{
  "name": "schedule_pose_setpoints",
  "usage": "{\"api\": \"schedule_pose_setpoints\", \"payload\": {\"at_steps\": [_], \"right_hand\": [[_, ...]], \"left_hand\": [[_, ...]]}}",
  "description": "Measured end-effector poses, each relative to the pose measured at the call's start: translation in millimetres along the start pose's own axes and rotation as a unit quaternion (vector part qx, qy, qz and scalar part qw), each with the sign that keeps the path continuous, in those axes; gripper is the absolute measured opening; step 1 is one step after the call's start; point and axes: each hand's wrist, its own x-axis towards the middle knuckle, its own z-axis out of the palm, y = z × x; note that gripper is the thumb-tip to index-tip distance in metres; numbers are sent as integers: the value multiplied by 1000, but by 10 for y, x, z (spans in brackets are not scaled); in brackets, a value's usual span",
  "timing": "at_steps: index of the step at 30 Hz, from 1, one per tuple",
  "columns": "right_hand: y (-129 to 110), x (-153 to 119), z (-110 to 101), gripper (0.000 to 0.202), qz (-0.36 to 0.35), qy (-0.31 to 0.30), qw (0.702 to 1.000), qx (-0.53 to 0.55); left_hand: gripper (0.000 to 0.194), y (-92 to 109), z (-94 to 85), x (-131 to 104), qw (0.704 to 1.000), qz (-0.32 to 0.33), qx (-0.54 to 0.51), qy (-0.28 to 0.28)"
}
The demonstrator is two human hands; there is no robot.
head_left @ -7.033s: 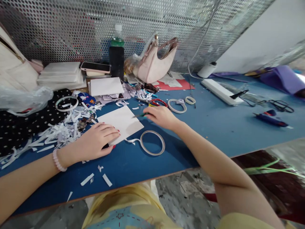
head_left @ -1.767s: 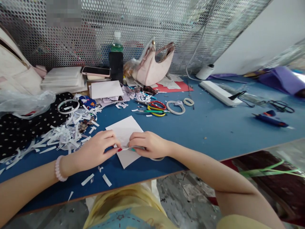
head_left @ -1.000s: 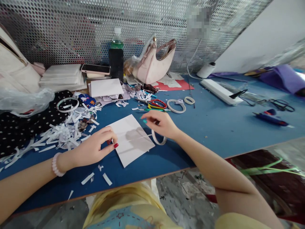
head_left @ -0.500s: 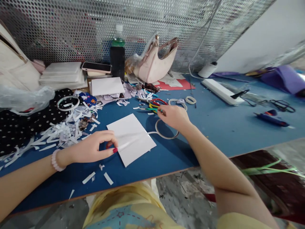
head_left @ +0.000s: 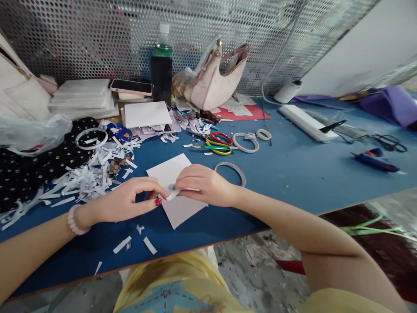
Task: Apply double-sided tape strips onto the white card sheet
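A white square card (head_left: 182,213) lies on the blue table below both hands. My left hand (head_left: 130,198) is at the card's left edge, thumb and fingertips pinched on one end of a short white tape strip (head_left: 172,195). Over the card's upper right part, my right hand (head_left: 205,184) has its fingers closed round the strip's other end; most of what they hold is hidden. A roll of white tape (head_left: 230,173) lies just behind my right hand. Beyond it rest red- and yellow-handled scissors (head_left: 220,141).
Paper scraps (head_left: 87,178) heap at the left beside a dotted black cloth (head_left: 76,152). Behind are a white card stack (head_left: 146,115), a phone (head_left: 130,87), a bottle (head_left: 163,45) and a pink bag (head_left: 218,82). A blue-handled tool (head_left: 374,161) lies at the right.
My right hand has come down and left from the scissors to the card, near my left hand. The tape strip no longer runs to the roll; a short piece shows between the hands.
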Motion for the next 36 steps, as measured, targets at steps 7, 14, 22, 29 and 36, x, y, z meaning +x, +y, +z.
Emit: {"api": "schedule_pose_setpoints", "payload": {"at_steps": [7, 14, 22, 29, 36], "right_hand": [[18, 31, -63, 11, 34, 36, 997, 54], [-16, 6, -71, 12, 50, 50, 995, 75], [42, -42, -30, 11, 73, 81, 993, 37], [118, -58, -20, 9, 118, 72, 988, 67], [82, -60, 60, 10, 103, 22, 987, 120]], "left_hand": [[29, -25, -17, 32, 996, -67, -53, 17], [36, -62, -3, 52, 976, -187, -101, 36], [35, -46, -13, 110, 946, -243, -198, 76], [39, -181, 52, 106, 976, -93, 124, 156], [50, -361, 174, 122, 962, -92, 239, 97]]}}
